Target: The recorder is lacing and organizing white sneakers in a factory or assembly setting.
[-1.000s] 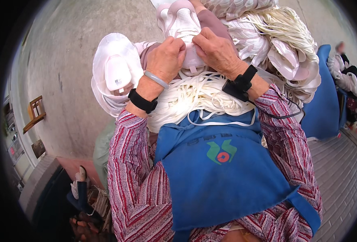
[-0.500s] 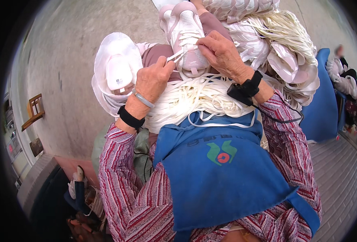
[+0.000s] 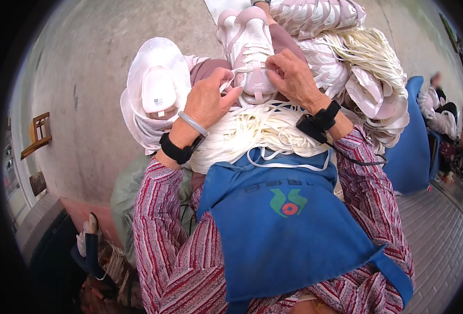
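A white and pale pink shoe upper (image 3: 256,78) lies over my lap with its tongue end toward me, a white shoelace (image 3: 254,48) threaded across it. On its left side my left hand (image 3: 210,99) is closed on a loose stretch of the lace, thumb and forefinger curled. My right hand (image 3: 293,79) is bent at the upper's right eyelet edge; its fingertips are pinched there, and what lies between them is hidden. Just below the upper, a thick heap of cream laces (image 3: 242,133) covers my lap, over the blue apron (image 3: 289,251).
Left of my hands stands a stack of white uppers (image 3: 158,94). More nested pink-white uppers (image 3: 320,15) and a hank of laces (image 3: 367,47) lie at the right. Beyond them are a blue chair (image 3: 409,152) and a seated person (image 3: 443,102). A wooden stool (image 3: 39,133) stands far left.
My left hand has moved right, closer to the upper, and the stretched lace between the hands is now slacker. My right hand has shifted to the upper's right edge.
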